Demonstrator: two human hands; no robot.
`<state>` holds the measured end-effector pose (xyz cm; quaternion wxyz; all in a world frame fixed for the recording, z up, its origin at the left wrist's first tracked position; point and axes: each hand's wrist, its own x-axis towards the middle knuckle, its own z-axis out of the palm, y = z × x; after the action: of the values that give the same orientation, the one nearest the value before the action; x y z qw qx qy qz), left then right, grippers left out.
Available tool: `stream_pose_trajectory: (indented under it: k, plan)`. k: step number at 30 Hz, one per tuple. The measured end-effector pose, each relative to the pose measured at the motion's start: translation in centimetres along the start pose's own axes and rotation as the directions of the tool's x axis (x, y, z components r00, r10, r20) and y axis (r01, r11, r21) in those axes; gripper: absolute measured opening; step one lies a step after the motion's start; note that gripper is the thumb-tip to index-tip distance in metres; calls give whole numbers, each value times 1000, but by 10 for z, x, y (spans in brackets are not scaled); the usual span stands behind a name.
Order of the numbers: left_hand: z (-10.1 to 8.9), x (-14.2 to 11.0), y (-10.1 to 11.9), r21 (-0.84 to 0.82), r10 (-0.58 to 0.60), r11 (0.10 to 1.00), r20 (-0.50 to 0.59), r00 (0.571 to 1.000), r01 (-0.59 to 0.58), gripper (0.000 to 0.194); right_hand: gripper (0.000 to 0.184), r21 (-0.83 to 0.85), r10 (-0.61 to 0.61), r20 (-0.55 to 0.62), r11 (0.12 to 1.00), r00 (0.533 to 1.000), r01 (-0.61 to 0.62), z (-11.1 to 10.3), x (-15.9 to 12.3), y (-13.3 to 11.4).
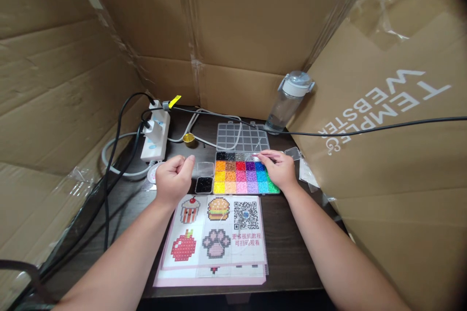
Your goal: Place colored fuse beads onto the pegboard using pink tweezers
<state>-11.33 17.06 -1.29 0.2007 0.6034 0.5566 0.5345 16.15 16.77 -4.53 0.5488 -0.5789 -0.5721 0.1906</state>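
My right hand (280, 170) pinches slim pink tweezers (260, 155), their tips over the white compartment at the top right of a bead box (233, 193). Small beads sorted by colour fill its compartments, and its clear gridded lid (242, 137) lies folded back behind. To the left, my left hand (174, 177) is closed in a fist with the thumb on top; nothing shows in it. Beside that fist sits a small clear case of black beads (204, 185) with its lid raised. In front lie pattern sheets (219, 223) showing a cupcake, burger, red fruit and paw.
A white power strip (156, 141) with black cables stands at the left. Behind are a small gold cup (188, 140) and a grey cord (186, 126). A clear water bottle (290, 102) stands back right. A black cable (350, 132) crosses the view; cardboard walls (233, 14) surround the table.
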Motion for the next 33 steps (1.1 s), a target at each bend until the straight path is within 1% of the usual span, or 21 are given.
stream_pose_trajectory:
  k: [12, 23, 33]
  plan:
    - [0, 0, 3, 21, -8, 1000, -8, 1000, 8, 50, 17, 15, 2, 20, 1000, 1000, -2, 1, 1, 2]
    - [-1, 0, -2, 28, -2, 1000, -1, 1000, 2, 50, 18, 18, 1, -20, 1000, 1000, 0, 0, 0, 4]
    - [0, 1, 0, 1, -10, 1000, 1, 1000, 10, 50, 15, 21, 8, 5, 1000, 1000, -8, 0, 0, 0]
